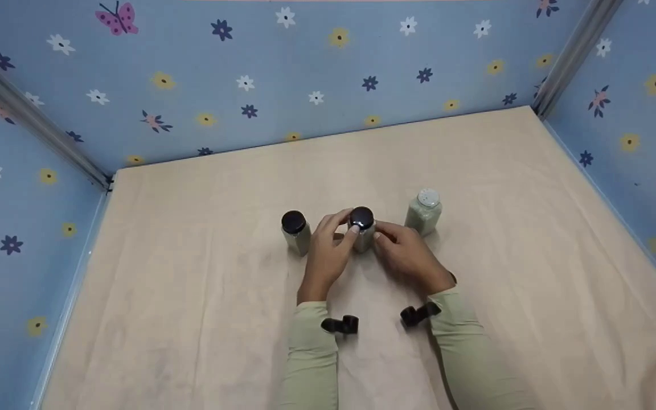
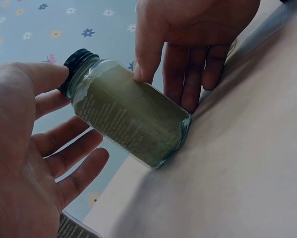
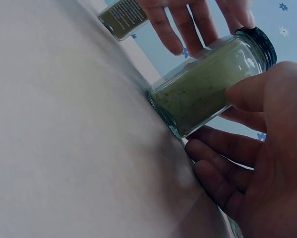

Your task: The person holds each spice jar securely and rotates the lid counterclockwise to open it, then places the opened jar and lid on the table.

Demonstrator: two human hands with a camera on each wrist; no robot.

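Observation:
A glass spice jar (image 1: 365, 241) filled with green powder stands upright on the table between the two hands. Its black screw lid (image 2: 75, 69) is pinched between the thumb and index finger of my left hand (image 1: 328, 249), whose other fingers spread loosely beside the glass. My right hand (image 1: 410, 250) holds the jar's body (image 3: 203, 84) from the other side, thumb against one face and index finger behind. Printed text shows on the glass in the left wrist view.
A second jar with a black lid (image 1: 294, 222) stands just left of my left hand. Beyond my right hand is a jar with a pale perforated top (image 1: 429, 197) and no black lid. A cream cloth (image 1: 237, 296) covers the table; flowered blue panels (image 1: 282, 68) border it.

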